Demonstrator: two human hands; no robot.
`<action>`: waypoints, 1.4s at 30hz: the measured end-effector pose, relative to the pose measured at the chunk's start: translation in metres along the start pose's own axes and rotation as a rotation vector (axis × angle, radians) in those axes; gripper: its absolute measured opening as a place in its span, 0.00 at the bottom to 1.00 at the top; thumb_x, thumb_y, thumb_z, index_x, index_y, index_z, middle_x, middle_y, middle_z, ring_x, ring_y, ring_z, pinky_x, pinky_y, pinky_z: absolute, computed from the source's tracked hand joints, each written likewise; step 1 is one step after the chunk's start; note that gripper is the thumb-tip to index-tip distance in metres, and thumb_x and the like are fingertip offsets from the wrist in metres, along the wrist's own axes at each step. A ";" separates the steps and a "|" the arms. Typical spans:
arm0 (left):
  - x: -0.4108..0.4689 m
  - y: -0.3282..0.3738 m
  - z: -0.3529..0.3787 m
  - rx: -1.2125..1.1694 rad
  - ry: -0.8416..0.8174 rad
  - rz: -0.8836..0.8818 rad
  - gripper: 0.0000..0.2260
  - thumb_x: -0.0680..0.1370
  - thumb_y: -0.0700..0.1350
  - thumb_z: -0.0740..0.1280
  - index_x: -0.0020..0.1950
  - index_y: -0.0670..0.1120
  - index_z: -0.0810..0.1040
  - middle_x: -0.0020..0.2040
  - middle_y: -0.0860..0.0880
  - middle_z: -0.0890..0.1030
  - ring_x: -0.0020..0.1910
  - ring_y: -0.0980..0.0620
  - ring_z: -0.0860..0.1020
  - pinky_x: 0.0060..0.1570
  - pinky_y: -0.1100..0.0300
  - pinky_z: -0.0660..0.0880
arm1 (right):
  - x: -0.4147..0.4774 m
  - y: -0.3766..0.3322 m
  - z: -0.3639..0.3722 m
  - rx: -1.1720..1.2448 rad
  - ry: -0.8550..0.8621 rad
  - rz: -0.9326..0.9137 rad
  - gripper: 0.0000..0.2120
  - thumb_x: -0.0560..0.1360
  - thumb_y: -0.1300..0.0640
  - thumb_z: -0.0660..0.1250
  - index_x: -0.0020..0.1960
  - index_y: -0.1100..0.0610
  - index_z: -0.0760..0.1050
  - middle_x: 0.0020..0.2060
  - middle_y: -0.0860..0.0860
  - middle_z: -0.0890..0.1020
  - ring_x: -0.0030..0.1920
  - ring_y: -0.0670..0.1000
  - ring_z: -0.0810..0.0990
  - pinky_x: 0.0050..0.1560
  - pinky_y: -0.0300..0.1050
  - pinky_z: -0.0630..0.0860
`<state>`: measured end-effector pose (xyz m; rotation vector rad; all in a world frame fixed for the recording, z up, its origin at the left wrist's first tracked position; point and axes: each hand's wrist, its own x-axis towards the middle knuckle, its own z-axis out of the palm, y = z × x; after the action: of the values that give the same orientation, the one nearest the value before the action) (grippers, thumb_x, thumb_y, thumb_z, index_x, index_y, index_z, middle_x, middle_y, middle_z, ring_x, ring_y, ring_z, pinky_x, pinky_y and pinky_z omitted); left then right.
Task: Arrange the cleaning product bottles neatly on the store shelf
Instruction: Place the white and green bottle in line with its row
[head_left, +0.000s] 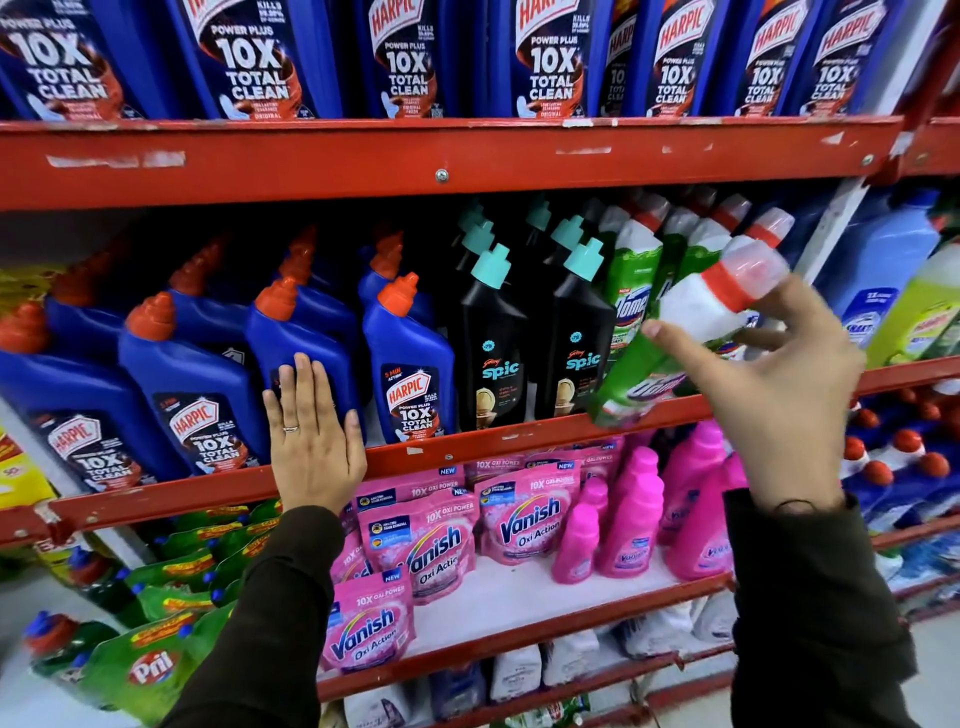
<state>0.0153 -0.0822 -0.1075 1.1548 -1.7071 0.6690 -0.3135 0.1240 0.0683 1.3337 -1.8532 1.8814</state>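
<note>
Right hand, fingers loosely curled around a tilted green bottle at the shelf lip—it could slip and fall. Left hand spread flat against a blue bottle.

Green Domex bottle: white shoulder, red collar, clear cap; tilted, cap up and to the right, base at the red shelf edge. Blue Harpic bottles, orange caps: upright, rows left. Black Spic bottles, teal caps: upright, centre.

Motion blurs the tilted green Domex bottle; top-shelf Harpic bottles are cropped.
</note>
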 end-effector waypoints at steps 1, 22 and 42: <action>0.000 0.000 0.000 -0.004 -0.003 0.001 0.33 0.84 0.47 0.55 0.84 0.39 0.44 0.84 0.46 0.40 0.84 0.46 0.40 0.82 0.46 0.40 | 0.005 0.003 -0.002 -0.002 0.044 -0.010 0.29 0.64 0.38 0.82 0.57 0.52 0.80 0.50 0.46 0.86 0.51 0.51 0.85 0.56 0.57 0.81; -0.002 0.001 0.001 0.026 -0.020 -0.011 0.34 0.83 0.48 0.54 0.84 0.41 0.42 0.85 0.46 0.40 0.84 0.46 0.41 0.82 0.46 0.40 | 0.071 0.070 0.059 -0.262 -0.091 0.012 0.29 0.71 0.37 0.77 0.62 0.56 0.77 0.57 0.57 0.83 0.59 0.60 0.80 0.53 0.50 0.72; -0.001 0.001 0.002 0.054 0.009 0.006 0.34 0.83 0.48 0.54 0.84 0.40 0.42 0.85 0.45 0.41 0.84 0.46 0.41 0.82 0.46 0.40 | 0.071 0.104 0.073 -0.219 -0.349 0.015 0.44 0.75 0.49 0.78 0.81 0.56 0.56 0.58 0.67 0.80 0.59 0.66 0.78 0.56 0.54 0.73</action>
<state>0.0136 -0.0829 -0.1093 1.1830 -1.6942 0.7266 -0.3918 0.0069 0.0302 1.6527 -2.1599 1.4676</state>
